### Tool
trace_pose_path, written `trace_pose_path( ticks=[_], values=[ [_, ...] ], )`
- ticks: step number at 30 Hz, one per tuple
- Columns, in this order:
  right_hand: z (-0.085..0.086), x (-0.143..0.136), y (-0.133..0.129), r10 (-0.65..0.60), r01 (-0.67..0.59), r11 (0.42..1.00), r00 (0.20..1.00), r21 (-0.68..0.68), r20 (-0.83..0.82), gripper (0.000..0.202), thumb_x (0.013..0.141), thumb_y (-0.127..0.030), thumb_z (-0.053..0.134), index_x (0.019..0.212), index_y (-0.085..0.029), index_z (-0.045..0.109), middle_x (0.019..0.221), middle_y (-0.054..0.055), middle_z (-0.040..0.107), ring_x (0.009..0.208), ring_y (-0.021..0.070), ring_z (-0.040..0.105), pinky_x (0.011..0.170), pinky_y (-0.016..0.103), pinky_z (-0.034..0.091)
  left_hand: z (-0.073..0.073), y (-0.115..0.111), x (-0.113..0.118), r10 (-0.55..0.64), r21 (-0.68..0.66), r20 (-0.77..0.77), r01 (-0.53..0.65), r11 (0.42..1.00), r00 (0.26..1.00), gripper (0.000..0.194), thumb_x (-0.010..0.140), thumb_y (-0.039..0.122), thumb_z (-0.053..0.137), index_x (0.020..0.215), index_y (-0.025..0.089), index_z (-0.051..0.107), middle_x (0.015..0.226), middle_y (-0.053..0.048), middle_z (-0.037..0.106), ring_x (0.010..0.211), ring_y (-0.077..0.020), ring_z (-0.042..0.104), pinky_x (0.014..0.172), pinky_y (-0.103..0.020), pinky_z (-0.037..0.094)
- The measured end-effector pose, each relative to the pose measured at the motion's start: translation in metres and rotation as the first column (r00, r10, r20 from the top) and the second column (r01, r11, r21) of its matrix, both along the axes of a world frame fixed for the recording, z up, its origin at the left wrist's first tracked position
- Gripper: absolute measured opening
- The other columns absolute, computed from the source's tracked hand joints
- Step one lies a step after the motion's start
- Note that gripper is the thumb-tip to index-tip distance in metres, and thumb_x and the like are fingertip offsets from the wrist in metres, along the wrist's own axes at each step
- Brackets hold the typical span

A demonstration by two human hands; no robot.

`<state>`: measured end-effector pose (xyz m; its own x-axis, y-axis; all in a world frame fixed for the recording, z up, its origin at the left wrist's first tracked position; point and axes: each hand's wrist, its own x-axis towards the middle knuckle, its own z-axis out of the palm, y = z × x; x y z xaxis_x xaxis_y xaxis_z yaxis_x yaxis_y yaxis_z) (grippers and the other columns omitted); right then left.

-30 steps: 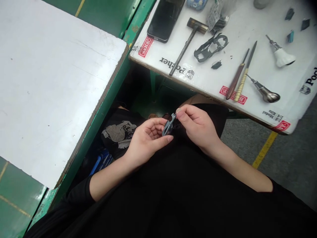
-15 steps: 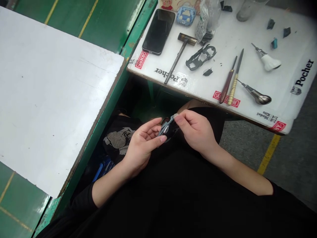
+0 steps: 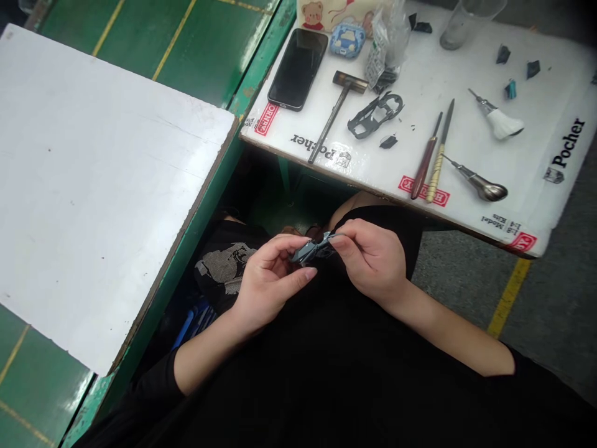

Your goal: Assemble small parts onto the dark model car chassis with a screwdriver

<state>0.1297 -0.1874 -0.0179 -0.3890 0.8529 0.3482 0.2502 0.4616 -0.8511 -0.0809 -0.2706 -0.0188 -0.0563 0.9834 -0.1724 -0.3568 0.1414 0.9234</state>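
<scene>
Above my lap, a small dark grey model car body [image 3: 311, 250] is held between my two hands. My left hand [image 3: 275, 272] is closed on its left end, with the thumb below and the fingers above. My right hand [image 3: 373, 258] pinches the other end between thumb and forefinger. The fingers cover part of the car body. Another dark grey openwork car shell [image 3: 375, 114] lies on the table in front, beside a small dark fragment [image 3: 388, 142].
On the table [image 3: 471, 143] lie a small hammer [image 3: 342, 102], a phone [image 3: 298, 68], two slim files [image 3: 433, 162], a white-handled awl [image 3: 497, 117] and a metal-handled awl [image 3: 480, 182]. A plastic bag [image 3: 386, 50] and a clear cup [image 3: 459, 25] stand farther back. A white board [image 3: 102, 186] is at left.
Both hands have come slightly down toward me, and the car body has turned from steeply tilted to nearly level. The head view has shifted a little.
</scene>
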Motion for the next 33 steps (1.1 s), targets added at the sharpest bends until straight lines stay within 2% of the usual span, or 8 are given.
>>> trace_pose_path(
  ticks=[5, 10, 13, 18, 24, 27, 30, 33],
  values=[
    [0.001, 0.001, -0.001, 0.001, -0.004, 0.994, 1.000, 0.106, 0.024, 0.040, 0.128, -0.045, 0.065, 0.096, -0.021, 0.070, 0.080, -0.001, 0.069, 0.067, 0.0123, 0.064, 0.064, 0.027, 0.049, -0.003, -0.001, -0.002, -0.043, 0.063, -0.012, 0.044, 0.997, 0.999, 0.050, 0.088, 0.015, 0.105, 0.133, 0.032, 0.089, 0.135, -0.007, 0.074, 0.118, -0.0198, 0.074, 0.090, -0.026, 0.064],
    [0.000, 0.004, -0.003, 0.155, -0.140, 0.928, 0.988, 0.346, -0.017, 0.018, 0.123, -0.034, 0.073, 0.112, -0.019, 0.071, 0.085, 0.003, 0.072, 0.071, 0.0184, 0.067, 0.068, 0.034, 0.054, 0.006, 0.002, -0.005, 0.020, 0.272, -0.219, 0.041, 0.961, 0.975, 0.036, 0.089, 0.016, 0.105, 0.117, 0.024, 0.084, 0.124, -0.008, 0.073, 0.120, -0.0226, 0.074, 0.109, -0.038, 0.065],
    [0.001, 0.007, -0.003, 0.229, -0.196, 0.880, 0.973, 0.432, -0.023, 0.012, 0.123, -0.029, 0.072, 0.124, -0.017, 0.072, 0.091, 0.007, 0.077, 0.074, 0.0207, 0.070, 0.068, 0.037, 0.057, 0.012, 0.003, -0.008, 0.096, 0.404, -0.374, 0.069, 0.912, 0.923, 0.033, 0.090, 0.018, 0.107, 0.111, 0.021, 0.082, 0.122, -0.008, 0.075, 0.116, -0.0223, 0.075, 0.109, -0.039, 0.065],
    [0.002, 0.008, -0.004, 0.233, -0.201, 0.860, 0.972, 0.469, -0.011, 0.013, 0.122, -0.028, 0.073, 0.125, -0.015, 0.074, 0.093, 0.008, 0.078, 0.075, 0.0198, 0.071, 0.067, 0.036, 0.059, 0.015, 0.002, -0.011, 0.126, 0.463, -0.431, 0.099, 0.881, 0.893, 0.030, 0.092, 0.022, 0.105, 0.110, 0.021, 0.081, 0.122, -0.009, 0.075, 0.113, -0.0236, 0.076, 0.106, -0.043, 0.068],
    [-0.001, 0.006, -0.004, 0.250, -0.216, 0.865, 0.968, 0.452, -0.017, 0.012, 0.120, -0.025, 0.074, 0.127, -0.015, 0.076, 0.095, 0.009, 0.080, 0.076, 0.0218, 0.074, 0.068, 0.038, 0.060, 0.013, 0.001, -0.011, 0.107, 0.421, -0.411, 0.084, 0.903, 0.905, 0.026, 0.093, 0.019, 0.104, 0.106, 0.021, 0.082, 0.121, -0.008, 0.075, 0.113, -0.0227, 0.076, 0.105, -0.041, 0.068],
    [-0.001, 0.004, -0.005, 0.230, -0.192, 0.901, 0.972, 0.388, -0.054, 0.011, 0.122, -0.028, 0.073, 0.123, -0.018, 0.076, 0.094, 0.007, 0.080, 0.075, 0.0208, 0.074, 0.069, 0.036, 0.061, 0.013, 0.000, -0.008, 0.086, 0.359, -0.328, 0.040, 0.933, 0.941, 0.033, 0.091, 0.016, 0.104, 0.114, 0.023, 0.082, 0.122, -0.008, 0.077, 0.116, -0.0227, 0.077, 0.106, -0.038, 0.067],
    [-0.001, 0.004, -0.006, 0.126, -0.094, 0.962, 0.986, 0.258, -0.111, 0.015, 0.124, -0.033, 0.071, 0.118, -0.020, 0.076, 0.093, 0.005, 0.079, 0.078, 0.0183, 0.074, 0.072, 0.032, 0.061, 0.014, -0.002, -0.005, 0.034, 0.194, -0.155, -0.004, 0.981, 0.987, 0.040, 0.096, 0.021, 0.101, 0.130, 0.025, 0.080, 0.124, -0.008, 0.081, 0.116, -0.0218, 0.080, 0.103, -0.035, 0.068],
    [0.000, 0.003, -0.006, 0.036, -0.020, 0.989, 0.994, 0.148, -0.106, 0.020, 0.125, -0.036, 0.070, 0.113, -0.021, 0.077, 0.093, 0.003, 0.078, 0.078, 0.0160, 0.072, 0.073, 0.029, 0.059, 0.015, -0.002, -0.003, 0.005, -0.023, -0.031, -0.006, 1.000, 0.999, 0.031, 0.102, 0.027, 0.097, 0.128, 0.024, 0.081, 0.117, -0.007, 0.084, 0.098, -0.0173, 0.080, 0.084, -0.027, 0.068]
  ],
)
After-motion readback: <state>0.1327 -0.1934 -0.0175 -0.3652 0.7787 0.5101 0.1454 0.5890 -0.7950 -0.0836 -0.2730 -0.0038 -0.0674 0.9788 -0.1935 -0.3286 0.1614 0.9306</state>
